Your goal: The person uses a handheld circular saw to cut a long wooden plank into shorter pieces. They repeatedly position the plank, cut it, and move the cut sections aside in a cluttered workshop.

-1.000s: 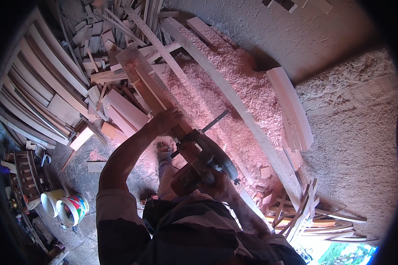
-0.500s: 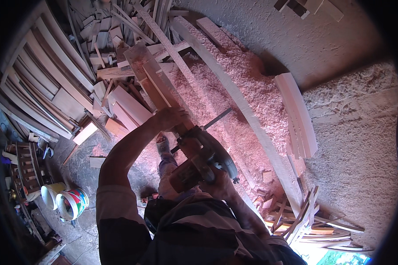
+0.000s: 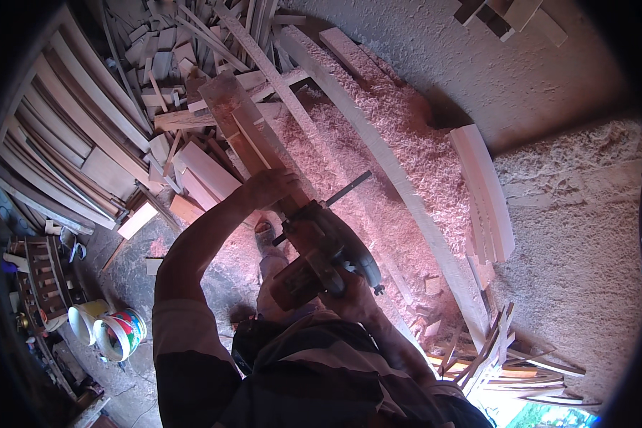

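Power saw (image 3: 328,251) sits gripped in your right hand (image 3: 354,297). Your left hand (image 3: 271,188), apart from it, clasps the wooden board (image 3: 244,148).

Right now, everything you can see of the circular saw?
The handheld circular saw has a dark reddish motor housing, a curved metallic-looking guard and a straight bar across its front. Its nose points away from the person, over a wooden beam; contact underneath is hidden. The right hand's grip is on its handle. Blade hidden; running unclear.
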Action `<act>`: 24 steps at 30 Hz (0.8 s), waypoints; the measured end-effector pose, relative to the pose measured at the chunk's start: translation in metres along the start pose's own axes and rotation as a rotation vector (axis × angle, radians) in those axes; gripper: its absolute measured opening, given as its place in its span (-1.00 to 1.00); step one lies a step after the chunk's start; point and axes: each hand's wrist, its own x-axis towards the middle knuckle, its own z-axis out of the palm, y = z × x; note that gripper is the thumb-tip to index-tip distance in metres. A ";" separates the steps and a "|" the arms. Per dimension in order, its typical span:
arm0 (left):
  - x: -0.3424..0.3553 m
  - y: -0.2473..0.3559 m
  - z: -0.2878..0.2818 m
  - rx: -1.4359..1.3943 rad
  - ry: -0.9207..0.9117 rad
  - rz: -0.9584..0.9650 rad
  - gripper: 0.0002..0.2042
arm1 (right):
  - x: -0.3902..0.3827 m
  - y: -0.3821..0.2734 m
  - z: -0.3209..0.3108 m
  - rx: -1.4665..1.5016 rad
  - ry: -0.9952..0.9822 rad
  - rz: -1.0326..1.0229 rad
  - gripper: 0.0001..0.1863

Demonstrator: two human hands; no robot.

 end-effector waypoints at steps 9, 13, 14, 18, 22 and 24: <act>-0.008 -0.029 -0.017 -0.031 -0.066 -0.031 -0.20 | 0.026 -0.010 0.005 0.024 -0.028 0.012 -0.39; -0.011 -0.045 -0.015 -0.009 -0.038 -0.046 -0.20 | 0.037 -0.017 0.006 0.047 -0.028 0.022 -0.38; -0.012 -0.048 -0.015 0.006 -0.053 -0.062 -0.20 | 0.039 -0.018 0.006 0.048 -0.041 0.037 -0.37; -0.015 -0.058 -0.015 -0.021 -0.085 -0.048 -0.20 | 0.051 -0.023 0.009 -0.002 -0.048 0.076 -0.35; -0.017 -0.071 -0.014 -0.001 -0.080 -0.059 -0.15 | 0.062 -0.028 0.010 0.035 -0.024 0.021 -0.32; -0.019 -0.077 -0.010 0.000 -0.077 -0.071 -0.13 | 0.067 -0.031 0.011 0.050 -0.032 0.024 -0.32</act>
